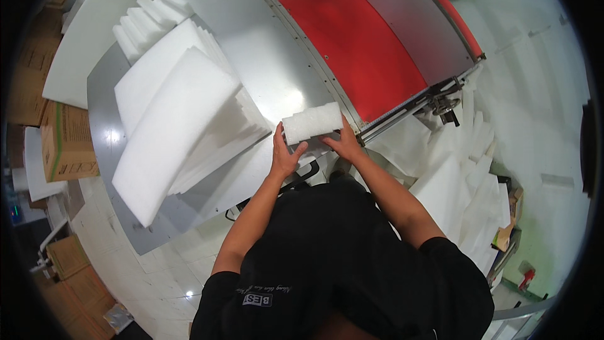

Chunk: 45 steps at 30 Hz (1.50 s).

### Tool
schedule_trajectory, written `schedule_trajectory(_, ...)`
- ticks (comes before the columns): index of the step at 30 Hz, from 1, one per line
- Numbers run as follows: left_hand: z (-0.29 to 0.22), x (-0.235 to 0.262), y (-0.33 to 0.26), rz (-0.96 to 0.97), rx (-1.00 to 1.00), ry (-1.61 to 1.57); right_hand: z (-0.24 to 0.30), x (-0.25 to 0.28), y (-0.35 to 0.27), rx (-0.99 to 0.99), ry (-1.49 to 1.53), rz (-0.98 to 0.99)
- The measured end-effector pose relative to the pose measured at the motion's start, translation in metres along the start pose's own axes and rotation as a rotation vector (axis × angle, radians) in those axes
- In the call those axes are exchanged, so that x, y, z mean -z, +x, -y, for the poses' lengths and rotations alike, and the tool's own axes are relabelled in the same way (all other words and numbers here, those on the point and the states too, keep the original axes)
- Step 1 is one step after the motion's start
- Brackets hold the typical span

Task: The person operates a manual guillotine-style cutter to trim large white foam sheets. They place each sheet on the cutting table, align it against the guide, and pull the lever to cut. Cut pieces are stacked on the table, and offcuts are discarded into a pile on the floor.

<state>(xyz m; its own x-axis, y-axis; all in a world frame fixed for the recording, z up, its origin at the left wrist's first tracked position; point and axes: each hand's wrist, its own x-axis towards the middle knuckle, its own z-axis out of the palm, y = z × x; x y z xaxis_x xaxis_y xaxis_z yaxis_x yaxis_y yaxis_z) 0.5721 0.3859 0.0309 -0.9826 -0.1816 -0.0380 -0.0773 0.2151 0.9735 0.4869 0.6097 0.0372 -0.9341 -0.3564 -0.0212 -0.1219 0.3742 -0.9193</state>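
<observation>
Between my two hands is a short stack of white foam strips, its layers slightly uneven along the near side. My left hand presses its left end, thumb along the near edge. At the right end, my right hand grips it with the thumb in front. The stack is at the near edge of the grey metal table. Left of it, a leaning pile of large white foam sheets rests on the table, with smaller foam pieces behind.
A machine with a red panel adjoins the table's right side, with a metal rail and a round handwheel at its near end. White foam offcuts heap on the right. Cardboard boxes stand along the left.
</observation>
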Motion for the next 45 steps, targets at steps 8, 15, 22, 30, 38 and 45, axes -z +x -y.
schedule_trajectory(8, 0.026, -0.011, 0.009, 0.041, 0.025, 0.029, -0.020, -0.005, -0.002, 0.057, -0.180, -0.035)
schedule_trajectory(15, -0.011, -0.007, -0.008, -0.001, 0.209, -0.120, 0.031, 0.016, 0.000, 0.010, -0.113, -0.068)
schedule_trajectory(22, -0.025, 0.005, -0.001, -0.001, 0.416, -0.588, 0.039, 0.056, -0.001, 0.033, -0.032, -0.165)
schedule_trajectory(30, -0.083, -0.040, 0.013, 0.126, 0.246, -0.640, 0.054, 0.114, -0.016, 0.153, 0.240, -0.408)
schedule_trajectory(38, -0.211, -0.161, 0.052, 0.466, -0.201, -0.507, 0.041, 0.266, -0.033, 0.371, 0.516, -0.648)
schedule_trajectory(45, -0.294, -0.364, 0.076, 1.005, -0.546, 0.208, -0.049, 0.404, -0.100, 0.339, 1.130, -1.190)
